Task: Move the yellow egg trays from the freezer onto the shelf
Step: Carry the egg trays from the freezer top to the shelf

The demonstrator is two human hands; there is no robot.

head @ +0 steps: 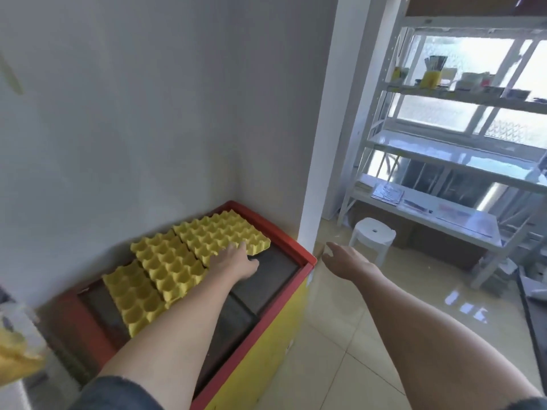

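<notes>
Three yellow egg trays lie in a row on the dark lid of a red-rimmed, yellow-sided chest freezer (296, 247) in the wall corner. The far tray (219, 232) is nearest the pillar, the middle tray (165, 261) overlaps beside it, and the near tray (133, 294) lies closest to me. My left hand (233, 260) rests flat on the front edge of the far tray, fingers spread, not gripping. To the right of the freezer my right hand (346, 257) hovers open in the air above the floor. A white metal shelf unit (444, 155) stands at the right.
A white pillar (322, 143) separates the freezer from the shelf unit. A white round stool (374, 232) stands on the tiled floor before the shelf. Upper shelves hold cups and small items; the lowest board holds papers. A blurred yellow object sits at the far left edge.
</notes>
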